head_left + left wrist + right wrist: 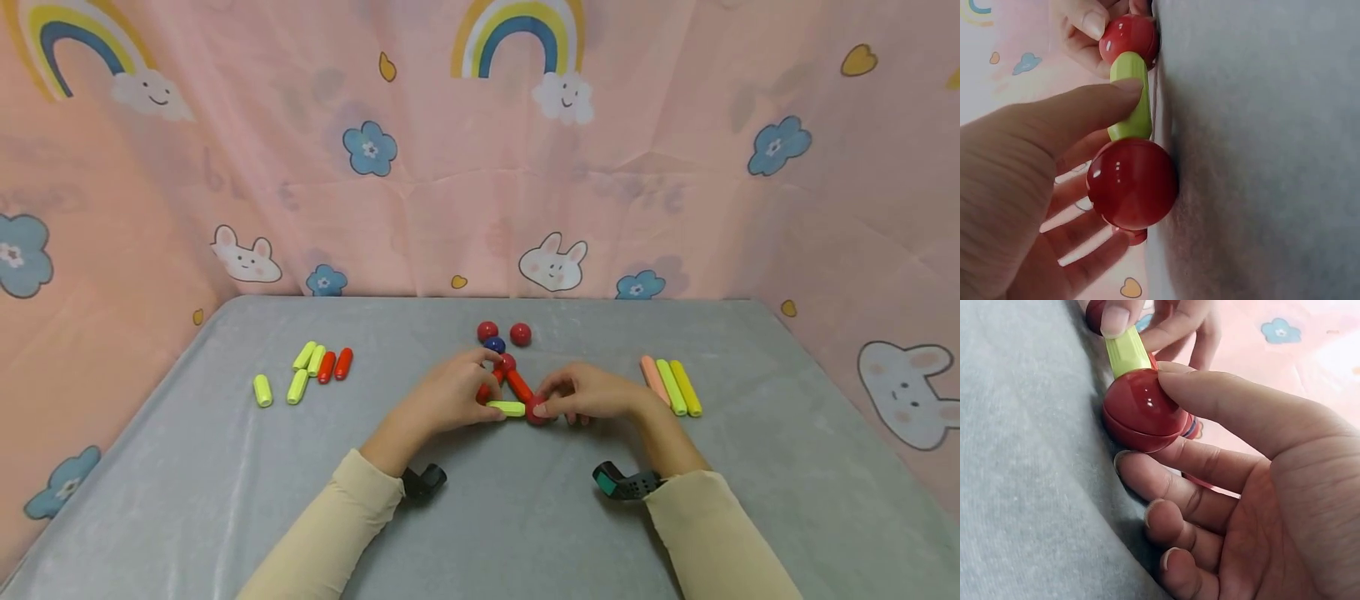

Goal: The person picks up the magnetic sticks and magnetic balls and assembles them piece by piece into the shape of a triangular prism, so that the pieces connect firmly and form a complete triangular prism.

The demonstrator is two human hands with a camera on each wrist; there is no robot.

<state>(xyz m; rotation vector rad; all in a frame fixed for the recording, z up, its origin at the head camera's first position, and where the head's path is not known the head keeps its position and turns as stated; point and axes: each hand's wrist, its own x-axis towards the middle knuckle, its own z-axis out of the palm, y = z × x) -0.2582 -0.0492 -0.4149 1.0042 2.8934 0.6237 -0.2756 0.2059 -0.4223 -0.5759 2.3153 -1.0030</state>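
Observation:
My left hand (452, 392) pinches a short yellow-green rod (510, 409) between thumb and fingers. My right hand (600, 392) grips a glossy red ball (1141, 412) at the rod's right end. In the left wrist view a second red ball (1134, 184) touches the rod's other end. Two red rods, the right one (518, 385) plainest, slant up to a red ball (507, 362) at the top, so the pieces form a triangle on the cloth. My left fingers partly cover its left side.
Beyond the triangle sit a blue ball (494, 344) and two red balls, one (521, 334) set to the right. Several short yellow-green rods (297, 387) and two red rods (343, 364) lie left. Three longer rods (671, 387) lie right on the grey cloth (525, 525).

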